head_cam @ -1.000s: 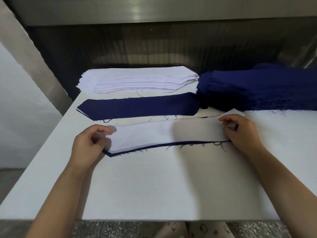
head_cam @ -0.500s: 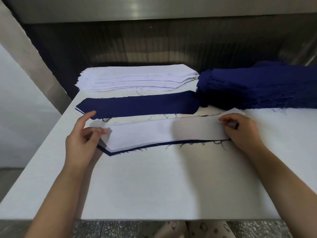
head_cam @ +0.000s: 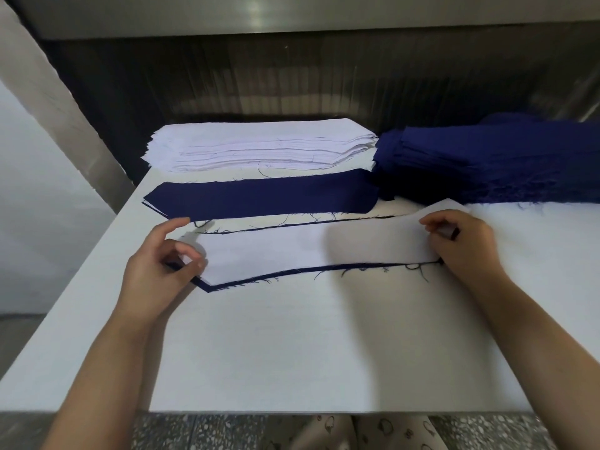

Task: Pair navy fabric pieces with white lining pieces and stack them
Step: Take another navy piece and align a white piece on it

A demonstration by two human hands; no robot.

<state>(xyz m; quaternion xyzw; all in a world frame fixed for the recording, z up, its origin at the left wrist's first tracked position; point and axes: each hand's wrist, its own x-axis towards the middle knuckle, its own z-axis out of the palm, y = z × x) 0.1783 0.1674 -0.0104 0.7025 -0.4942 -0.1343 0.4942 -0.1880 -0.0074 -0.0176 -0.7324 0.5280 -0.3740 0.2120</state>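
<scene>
- Two layers lie on the table (head_cam: 292, 352): white lining piece (head_cam: 308, 248) atop navy piece (head_cam: 204, 285), whose edge shows toward 6 o'clock.
- Left hand (head_cam: 162, 264) pinches their 9 o'clock end, index finger raised.
- Right hand (head_cam: 461, 245) curls round the 3 o'clock end.
- Lining stack (head_cam: 259, 144) sits at 11 o'clock, navy stack (head_cam: 487, 164) at 1 o'clock.

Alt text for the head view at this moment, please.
The left hand and right hand pinch opposite ends of a white lining piece lying on a navy piece on a white table. Behind it lie a navy strip, a white lining stack and a navy fabric stack to its right.
</scene>
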